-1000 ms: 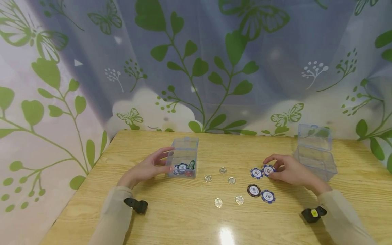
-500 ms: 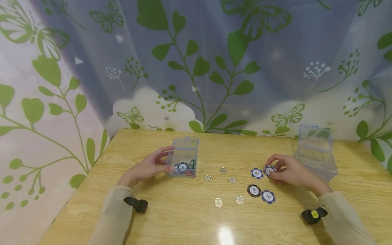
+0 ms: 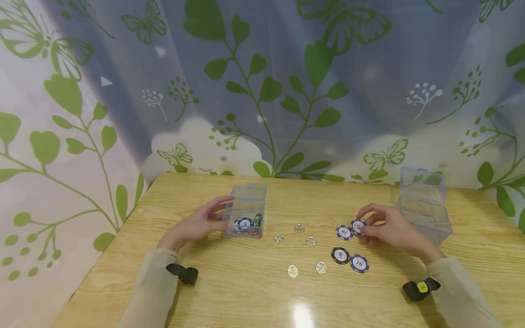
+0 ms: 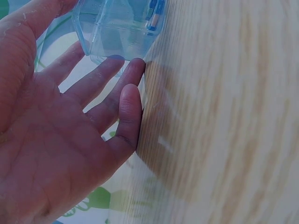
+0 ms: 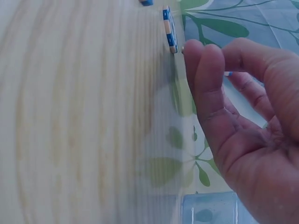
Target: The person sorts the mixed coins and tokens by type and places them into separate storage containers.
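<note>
My left hand (image 3: 197,224) holds the left side of an open clear plastic box (image 3: 244,207), thumb at its front corner and fingers along its side. Inside lie several poker chips, blue, green and red. Over on the right, my right hand (image 3: 389,228) pinches a blue-and-white poker chip (image 3: 358,226) between thumb and fingers. Just left of it, close against it, another blue chip (image 3: 343,232) lies on the table. Nearer the front are a black chip (image 3: 340,255) and a blue chip (image 3: 359,263). In the right wrist view, fingers mostly hide the pinched chip.
Several gold-coloured coins (image 3: 310,241) lie scattered mid-table between the hands. A second clear box (image 3: 424,218), lid raised, stands behind my right hand. The wooden table (image 3: 229,291) meets a patterned curtain (image 3: 283,91) at its back edge.
My right hand has shifted the pinched chip slightly right, away from its neighbour, then back left beside it. My left hand and the box stay in place.
</note>
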Motion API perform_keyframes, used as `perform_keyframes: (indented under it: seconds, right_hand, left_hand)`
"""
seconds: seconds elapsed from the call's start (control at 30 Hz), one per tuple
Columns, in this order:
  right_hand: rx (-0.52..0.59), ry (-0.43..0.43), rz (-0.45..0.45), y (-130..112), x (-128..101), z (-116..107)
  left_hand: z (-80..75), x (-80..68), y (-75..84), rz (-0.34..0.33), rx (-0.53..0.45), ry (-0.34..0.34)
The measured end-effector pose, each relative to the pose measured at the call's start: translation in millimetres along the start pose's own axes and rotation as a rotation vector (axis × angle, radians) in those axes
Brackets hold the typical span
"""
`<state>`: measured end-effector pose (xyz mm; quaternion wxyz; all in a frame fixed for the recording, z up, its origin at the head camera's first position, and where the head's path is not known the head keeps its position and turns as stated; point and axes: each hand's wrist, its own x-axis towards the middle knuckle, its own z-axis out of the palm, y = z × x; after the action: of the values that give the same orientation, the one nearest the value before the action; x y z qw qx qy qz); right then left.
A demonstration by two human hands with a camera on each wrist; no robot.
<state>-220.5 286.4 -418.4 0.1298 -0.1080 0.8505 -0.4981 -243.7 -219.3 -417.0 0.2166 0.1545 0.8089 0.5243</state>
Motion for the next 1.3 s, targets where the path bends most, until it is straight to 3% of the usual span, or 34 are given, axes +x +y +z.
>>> perform_keyframes:
  seconds: [0.63, 0.97, 1.3]
  right_hand:
    - [0.186, 0.097, 0.042, -12, 4, 8]
    - [0.251, 0.162, 0.023, -19, 12, 20]
    - [0.251, 0.146, -0.031, -28, 19, 35]
  left_hand:
    - [0.5, 0.0, 0.3, -0.014, 0.020, 0.013]
    - [-0.2, 0.8, -0.1, -0.013, 0.017, 0.005]
    - [-0.9, -0.1, 0.2, 0.010, 0.040, -0.004]
